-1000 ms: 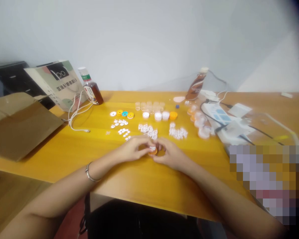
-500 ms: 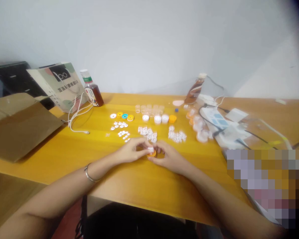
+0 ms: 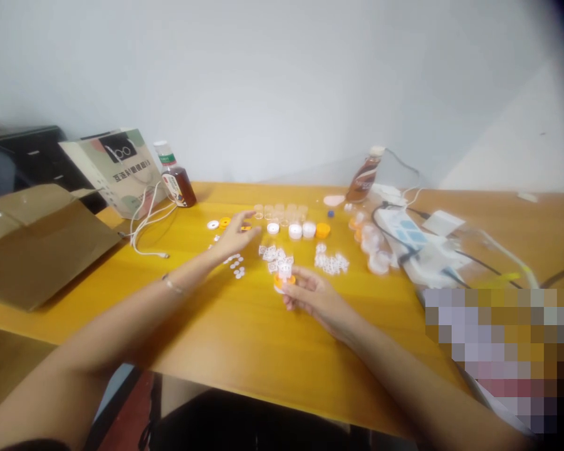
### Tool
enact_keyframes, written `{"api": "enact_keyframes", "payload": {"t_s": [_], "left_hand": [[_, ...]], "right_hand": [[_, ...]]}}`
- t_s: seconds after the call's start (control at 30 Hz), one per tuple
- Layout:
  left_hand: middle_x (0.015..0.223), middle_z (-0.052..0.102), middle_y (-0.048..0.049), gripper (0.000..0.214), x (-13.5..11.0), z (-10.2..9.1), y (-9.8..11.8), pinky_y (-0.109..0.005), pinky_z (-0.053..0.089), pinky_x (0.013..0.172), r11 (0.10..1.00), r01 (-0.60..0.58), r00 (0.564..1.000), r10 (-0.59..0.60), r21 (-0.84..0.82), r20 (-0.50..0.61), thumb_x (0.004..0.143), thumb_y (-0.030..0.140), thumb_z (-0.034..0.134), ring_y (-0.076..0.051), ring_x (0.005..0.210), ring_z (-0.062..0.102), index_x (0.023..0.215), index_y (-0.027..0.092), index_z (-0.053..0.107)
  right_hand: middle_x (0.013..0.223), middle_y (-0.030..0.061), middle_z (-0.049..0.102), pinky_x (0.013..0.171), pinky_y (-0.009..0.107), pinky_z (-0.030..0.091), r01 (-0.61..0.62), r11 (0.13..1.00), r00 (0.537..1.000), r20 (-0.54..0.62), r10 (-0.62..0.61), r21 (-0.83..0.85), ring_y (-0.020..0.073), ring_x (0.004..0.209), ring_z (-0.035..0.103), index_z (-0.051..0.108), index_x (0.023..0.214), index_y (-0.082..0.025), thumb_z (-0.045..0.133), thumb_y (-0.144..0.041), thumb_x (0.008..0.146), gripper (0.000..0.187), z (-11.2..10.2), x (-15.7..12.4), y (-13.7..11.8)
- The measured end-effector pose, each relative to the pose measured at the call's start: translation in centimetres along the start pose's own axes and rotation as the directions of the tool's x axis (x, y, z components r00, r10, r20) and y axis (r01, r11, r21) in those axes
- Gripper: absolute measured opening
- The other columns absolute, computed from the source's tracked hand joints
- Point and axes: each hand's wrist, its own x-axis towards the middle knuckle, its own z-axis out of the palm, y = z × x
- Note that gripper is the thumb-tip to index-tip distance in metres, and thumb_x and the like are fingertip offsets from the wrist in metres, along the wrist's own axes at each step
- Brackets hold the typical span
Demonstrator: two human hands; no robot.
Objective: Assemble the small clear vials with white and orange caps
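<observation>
My right hand (image 3: 310, 297) is closed around a small orange cap with a white insert on top (image 3: 283, 277), held just above the yellow table (image 3: 244, 332). My left hand (image 3: 234, 237) reaches forward with fingers spread and holds nothing. It hovers over the small white discs (image 3: 237, 262) and close to a row of coloured rings (image 3: 224, 223). A pile of white lattice pieces (image 3: 275, 254) lies between my two hands.
Clear cups and white and orange caps (image 3: 295, 229) line the back. A second white pile (image 3: 331, 263), a power strip with cables (image 3: 407, 235), two brown bottles (image 3: 364, 178), a paper bag (image 3: 117, 169) and a cardboard box (image 3: 37, 241) ring the table.
My left hand let go of the orange cap and moved forward and left toward the rings and discs. My right hand kept the cap. The camera tilted slightly.
</observation>
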Motion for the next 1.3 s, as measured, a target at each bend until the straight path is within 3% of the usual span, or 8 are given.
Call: {"api": "enact_keyframes", "payload": {"t_s": [0.2,0.4,0.5,0.6,0.7,0.77,0.83,1.3], "left_hand": [[0.128,0.046,-0.0171,0.052,7.4,0.9,-2.2,-0.036,0.037,0.097,0.989,-0.022,1.000,0.024,0.143,-0.013,0.071,0.015,0.060,-0.027,0.114,0.048,0.122,0.011,0.048],[0.099,0.063,-0.0153,0.035,8.4,1.6,-2.6,-0.038,0.042,0.087,0.982,-0.010,0.997,0.023,0.189,-0.069,0.071,0.018,0.061,-0.027,0.094,0.058,0.105,0.008,0.058],[0.099,0.062,-0.0144,0.035,6.9,0.5,-1.4,-0.037,0.041,0.087,0.981,-0.027,0.990,0.052,0.191,-0.128,0.075,0.022,0.058,-0.025,0.095,0.057,0.107,0.009,0.056],[0.097,0.063,-0.0090,0.033,3.5,-1.0,1.5,-0.030,0.045,0.081,0.984,-0.118,0.987,0.131,0.135,-0.096,0.080,0.030,0.055,-0.018,0.088,0.058,0.109,0.014,0.054],[0.097,0.061,-0.0081,0.035,-1.2,-2.1,4.7,-0.028,0.046,0.078,0.936,-0.310,0.951,0.303,-0.169,-0.065,0.082,0.033,0.055,-0.016,0.087,0.057,0.113,0.017,0.051],[0.094,0.061,-0.0070,0.038,-4.1,-2.2,6.2,-0.029,0.046,0.078,0.882,-0.333,0.940,0.339,-0.333,-0.043,0.083,0.031,0.054,-0.015,0.083,0.057,0.119,0.019,0.045],[0.097,0.060,-0.0074,0.034,-6.0,-1.9,6.7,-0.030,0.046,0.080,0.863,-0.341,0.933,0.358,-0.372,-0.027,0.083,0.029,0.055,-0.016,0.087,0.057,0.114,0.020,0.049],[0.099,0.060,-0.0070,0.030,-7.7,0.2,5.9,-0.028,0.044,0.080,0.892,-0.348,0.921,0.383,-0.289,0.072,0.080,0.025,0.059,-0.016,0.090,0.055,0.109,0.019,0.055]], "right_hand": [[0.070,-0.0030,0.060,0.058,0.023,0.044,0.011,0.993,1.000,0.018,-0.013,0.121,0.0076,0.057,0.053,0.055,0.093,-0.019,0.077,-0.028,0.057,0.043,0.3,-0.4,-0.3],[0.076,-0.0013,0.061,0.059,0.023,0.043,0.044,0.995,0.999,0.025,-0.046,0.089,0.0084,0.060,0.052,0.057,0.092,-0.020,0.077,-0.028,0.058,0.040,0.3,-0.2,0.1],[0.077,-0.0012,0.060,0.059,0.022,0.042,0.070,0.995,0.997,0.020,-0.071,0.073,0.0087,0.063,0.051,0.059,0.091,-0.021,0.075,-0.028,0.060,0.036,0.3,-0.2,0.2],[0.079,-0.0011,0.059,0.059,0.021,0.041,0.099,0.992,0.995,0.020,-0.101,0.081,0.0081,0.064,0.049,0.061,0.092,-0.021,0.074,-0.027,0.061,0.034,0.4,-0.4,-0.1],[0.079,-0.0006,0.059,0.060,0.021,0.041,0.128,0.989,0.991,0.018,-0.130,0.071,0.0088,0.066,0.049,0.062,0.092,-0.021,0.073,-0.027,0.064,0.031,0.5,-0.5,-0.4],[0.079,-0.0005,0.059,0.061,0.022,0.041,0.150,0.988,0.988,0.021,-0.151,0.040,0.0093,0.066,0.049,0.062,0.092,-0.021,0.071,-0.028,0.066,0.028,0.5,-0.5,-0.6],[0.075,-0.0014,0.058,0.062,0.024,0.042,0.175,0.985,0.984,0.030,-0.175,0.001,0.0089,0.064,0.049,0.063,0.090,-0.022,0.070,-0.029,0.068,0.025,0.3,-0.5,-0.8],[0.090,0.0019,0.065,0.081,0.030,0.047,0.276,0.956,0.961,0.059,-0.272,-0.103,0.0134,0.080,0.060,0.061,0.098,-0.021,0.066,-0.033,0.073,0.028,0.3,-0.7,-1.0]]}}
